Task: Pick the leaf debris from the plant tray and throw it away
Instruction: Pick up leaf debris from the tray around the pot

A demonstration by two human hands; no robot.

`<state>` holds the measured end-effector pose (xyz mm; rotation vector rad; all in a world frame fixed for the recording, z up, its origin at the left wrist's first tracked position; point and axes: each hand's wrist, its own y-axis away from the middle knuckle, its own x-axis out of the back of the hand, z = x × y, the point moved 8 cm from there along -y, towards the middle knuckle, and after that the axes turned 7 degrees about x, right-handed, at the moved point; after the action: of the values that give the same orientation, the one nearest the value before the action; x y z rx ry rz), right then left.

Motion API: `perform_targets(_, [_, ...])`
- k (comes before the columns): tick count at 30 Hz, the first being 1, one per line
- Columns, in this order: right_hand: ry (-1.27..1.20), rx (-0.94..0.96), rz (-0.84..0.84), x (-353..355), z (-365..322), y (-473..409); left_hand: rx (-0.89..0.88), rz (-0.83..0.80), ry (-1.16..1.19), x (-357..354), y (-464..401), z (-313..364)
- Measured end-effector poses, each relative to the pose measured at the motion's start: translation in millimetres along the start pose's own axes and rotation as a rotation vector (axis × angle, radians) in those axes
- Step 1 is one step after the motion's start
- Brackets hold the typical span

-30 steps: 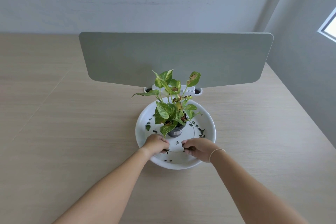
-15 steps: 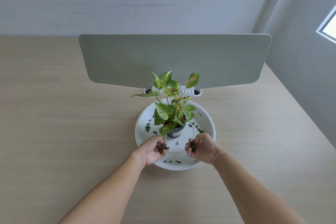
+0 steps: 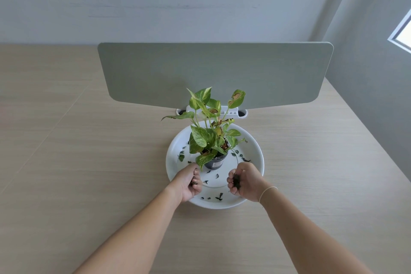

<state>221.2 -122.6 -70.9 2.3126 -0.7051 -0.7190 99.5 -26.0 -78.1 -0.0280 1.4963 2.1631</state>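
Several scraps of dark leaf debris (image 3: 219,196) lie scattered on the white plant tray (image 3: 255,176), along its near rim, between the hands and on both sides of the pot. More of it is already gathered: the left hand (image 3: 189,181) has its fingers curled round a few bits, and the right hand (image 3: 243,182), turned palm-up over the tray, cups a darker clump in bent fingers.

Both handfuls look loose, so my guess is that crumbs could slip between the fingers and land on the tabletop (image 3: 89,173) once the hands leave the tray, most likely from the upturned right palm if it tilts. Reaching for the pieces at the back is the other risk. The potted plant (image 3: 211,138) stands in the middle of the tray, its leaves overhanging the debris on the left and right, and a full hand pushing under them could knock the small dark pot (image 3: 215,162) or tear off a fresh leaf. With both hands occupied, neither is free to steady it.

Behind the tray a white holder (image 3: 235,113) sits at the foot of a grey-green divider panel (image 3: 213,73). No bin is in view, so where the debris must go I cannot tell.
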Motion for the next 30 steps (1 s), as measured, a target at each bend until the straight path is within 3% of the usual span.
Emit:
perform_targets(5, [0.194, 0.042, 0.089, 6.6, -6.1, -5.2, -0.077, 0.081, -0.029, 9.1, -1.2, 8.4])
perform_targets(10, [0.813, 0.183, 0.11, -2.3, -21.4, -4.3, -0.148, 0.142, -0.098, 17.6, 0.7, 24.4])
perform_targets(13, [1.213, 0.312, 0.089, -11.0, -28.0, -6.7, -0.196, 0.2, -0.264, 21.8, 2.4, 33.2])
perform_targets(17, [1.468, 0.296, 0.042, -14.5, -20.1, -10.8, -0.223, 0.252, -0.603, 15.6, 9.7, 42.6])
perform_targets(23, [1.769, 0.275, -0.011, -22.7, -10.5, -8.4, -0.47, 0.443, -1.459, 7.3, 15.4, 63.8])
perform_targets(27, [1.89, 0.291, -0.029, -26.6, -5.6, -10.0, -0.46, 0.551, -1.781, 7.2, 14.6, 57.9])
perform_targets(30, [1.925, 0.283, -0.024, -28.4, -4.3, -10.0, -0.48, 0.595, -1.898, 1.2, 15.4, 53.1])
